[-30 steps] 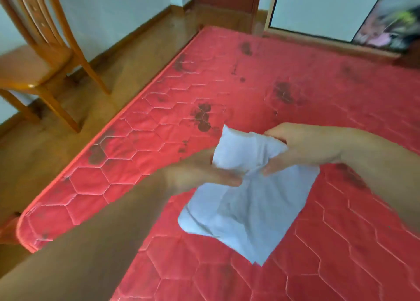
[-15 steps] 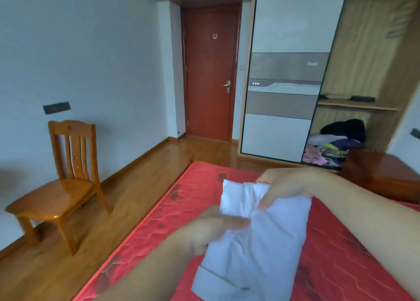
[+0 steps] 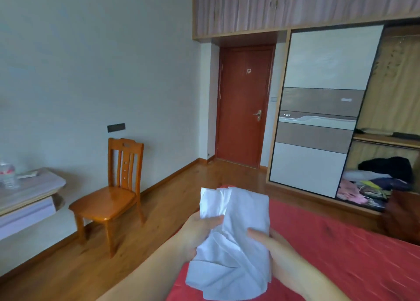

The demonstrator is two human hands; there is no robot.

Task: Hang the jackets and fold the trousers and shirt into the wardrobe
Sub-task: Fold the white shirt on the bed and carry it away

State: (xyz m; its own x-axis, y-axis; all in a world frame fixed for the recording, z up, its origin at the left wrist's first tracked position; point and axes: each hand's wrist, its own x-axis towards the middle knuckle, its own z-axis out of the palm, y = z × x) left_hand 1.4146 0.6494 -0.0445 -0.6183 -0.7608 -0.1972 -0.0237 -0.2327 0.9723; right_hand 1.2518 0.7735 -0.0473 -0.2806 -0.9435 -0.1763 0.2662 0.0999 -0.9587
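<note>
Lifting off the red quilted mattress (image 3: 341, 262), the folded white shirt (image 3: 234, 239) now rides upright between both hands, and the view has swung up from the bed to the room, taking in the open wardrobe (image 3: 384, 164) across the wooden floor; that reads as folding done and carrying about to begin. The left hand (image 3: 200, 230) pinches the bundle's left edge with the thumb over the cloth, while the right hand (image 3: 272, 244) clamps the right side, thumb on the front. The shirt is thin, crumpled cotton-like fabric, loosely layered, its lower corner sagging. Inside the wardrobe's lower compartment lies a soft heap of dark and pink clothes (image 3: 372, 182). A glossy wooden chair (image 3: 113, 193) stands by the wall.
</note>
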